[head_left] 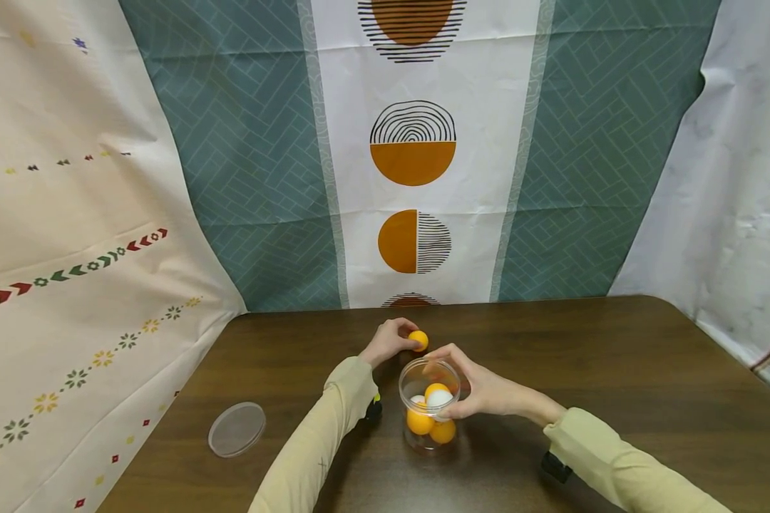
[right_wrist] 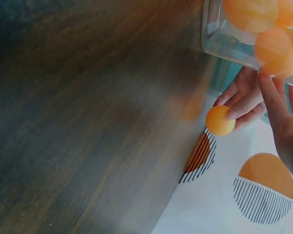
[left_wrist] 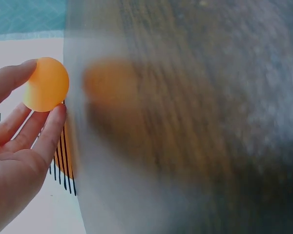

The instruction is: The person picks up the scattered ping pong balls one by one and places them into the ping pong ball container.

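My left hand pinches an orange ping-pong ball between thumb and fingers, behind the jar and a little to its left. The left wrist view shows that same ball held just off the table. With thumb and fingers, my right hand grips the clear plastic jar from its right side, near the rim. Inside the open-topped jar lie several orange and white ping-pong balls. Part of the jar appears at the top right of the right wrist view.
A clear round lid lies on the brown wooden table to the left. Patterned cloth hangs behind the table's far edge, with pale cloth at the left side. A dark wrist device sits under the right sleeve.
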Action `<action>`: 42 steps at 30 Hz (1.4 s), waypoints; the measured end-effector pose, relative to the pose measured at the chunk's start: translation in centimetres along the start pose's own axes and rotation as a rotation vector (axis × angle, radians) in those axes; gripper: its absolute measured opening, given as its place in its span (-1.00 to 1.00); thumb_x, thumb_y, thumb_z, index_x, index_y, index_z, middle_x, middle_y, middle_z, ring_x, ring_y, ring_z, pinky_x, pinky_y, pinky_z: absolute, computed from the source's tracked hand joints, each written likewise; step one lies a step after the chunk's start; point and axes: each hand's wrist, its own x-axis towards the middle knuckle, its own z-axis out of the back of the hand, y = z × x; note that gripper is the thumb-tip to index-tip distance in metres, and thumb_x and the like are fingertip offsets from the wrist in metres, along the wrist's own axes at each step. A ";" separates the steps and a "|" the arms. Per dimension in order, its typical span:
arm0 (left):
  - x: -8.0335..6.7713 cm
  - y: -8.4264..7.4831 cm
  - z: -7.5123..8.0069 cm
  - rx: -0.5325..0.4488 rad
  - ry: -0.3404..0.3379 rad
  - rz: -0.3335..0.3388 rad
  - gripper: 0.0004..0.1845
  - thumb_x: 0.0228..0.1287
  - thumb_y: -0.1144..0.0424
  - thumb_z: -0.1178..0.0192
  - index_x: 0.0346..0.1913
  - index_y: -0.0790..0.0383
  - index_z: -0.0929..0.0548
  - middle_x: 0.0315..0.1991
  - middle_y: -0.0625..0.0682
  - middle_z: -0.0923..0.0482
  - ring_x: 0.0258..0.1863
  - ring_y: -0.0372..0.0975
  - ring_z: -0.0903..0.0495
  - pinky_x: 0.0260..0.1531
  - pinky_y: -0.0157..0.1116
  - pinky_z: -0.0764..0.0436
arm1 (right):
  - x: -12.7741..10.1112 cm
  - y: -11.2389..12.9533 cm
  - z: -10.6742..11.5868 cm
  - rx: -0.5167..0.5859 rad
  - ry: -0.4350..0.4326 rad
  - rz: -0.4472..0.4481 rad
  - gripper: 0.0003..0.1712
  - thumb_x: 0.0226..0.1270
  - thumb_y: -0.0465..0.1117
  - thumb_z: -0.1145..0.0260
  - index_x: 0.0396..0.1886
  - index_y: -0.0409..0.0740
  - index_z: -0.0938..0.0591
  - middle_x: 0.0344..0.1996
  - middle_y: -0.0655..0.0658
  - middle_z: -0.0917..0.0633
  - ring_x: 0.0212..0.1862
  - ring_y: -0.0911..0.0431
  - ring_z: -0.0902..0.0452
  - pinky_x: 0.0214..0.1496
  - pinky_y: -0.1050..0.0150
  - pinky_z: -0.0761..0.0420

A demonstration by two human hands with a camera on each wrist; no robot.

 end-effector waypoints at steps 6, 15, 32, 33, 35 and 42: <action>-0.4 -0.1 0.4 -0.037 -0.005 0.010 -0.67 0.02 0.31 -0.34 -0.13 0.35 -0.56 -0.22 0.08 -0.54 -0.26 -0.12 -0.53 -0.18 -0.28 -0.50 | 0.0 0.0 0.0 0.010 0.007 0.004 -0.22 0.05 -0.21 -0.36 0.16 -0.28 -0.11 0.06 -0.38 -0.28 0.10 -0.27 -0.20 -0.06 -0.01 -0.42; -0.5 0.3 0.6 -0.021 -0.034 0.006 -0.66 0.00 0.29 -0.36 -0.14 0.34 -0.59 -0.24 0.06 -0.56 -0.28 -0.16 -0.54 -0.22 -0.32 -0.50 | 0.0 0.0 0.0 -0.006 0.003 -0.004 -0.23 0.04 -0.28 -0.35 0.15 -0.31 -0.11 0.07 -0.39 -0.29 0.09 -0.28 -0.20 -0.05 -0.03 -0.41; -1.5 -0.1 1.7 -0.122 -0.052 0.005 -0.65 0.04 0.25 -0.34 -0.11 0.31 -0.57 -0.22 0.05 -0.56 -0.23 -0.14 -0.54 -0.18 -0.29 -0.49 | -0.1 0.0 0.0 0.002 0.003 0.007 -0.23 0.05 -0.27 -0.34 0.15 -0.32 -0.11 0.07 -0.40 -0.28 0.10 -0.28 -0.20 -0.06 -0.03 -0.41; -1.6 -0.2 1.7 -0.124 -0.052 0.004 -0.65 0.04 0.25 -0.34 -0.11 0.31 -0.57 -0.22 0.05 -0.56 -0.23 -0.13 -0.54 -0.17 -0.28 -0.49 | -0.1 0.1 0.0 0.003 0.002 0.010 -0.23 0.05 -0.27 -0.34 0.15 -0.32 -0.10 0.07 -0.41 -0.28 0.09 -0.28 -0.20 -0.06 -0.03 -0.41; -1.8 -0.4 1.8 -0.125 -0.054 0.005 -0.66 0.04 0.25 -0.33 -0.11 0.30 -0.57 -0.22 0.05 -0.56 -0.23 -0.14 -0.54 -0.17 -0.28 -0.49 | -0.1 0.1 0.0 0.003 0.004 0.011 -0.23 0.05 -0.27 -0.34 0.15 -0.33 -0.10 0.07 -0.41 -0.28 0.09 -0.29 -0.21 -0.07 -0.03 -0.41; -2.2 -0.8 2.1 -0.160 -0.061 -0.022 -0.66 0.04 0.28 -0.33 -0.11 0.33 -0.56 -0.23 0.06 -0.57 -0.25 -0.15 -0.55 -0.18 -0.27 -0.50 | 0.0 0.3 -0.1 -0.001 0.006 0.016 -0.23 0.06 -0.26 -0.33 0.15 -0.33 -0.10 0.06 -0.40 -0.29 0.08 -0.29 -0.21 -0.08 -0.04 -0.41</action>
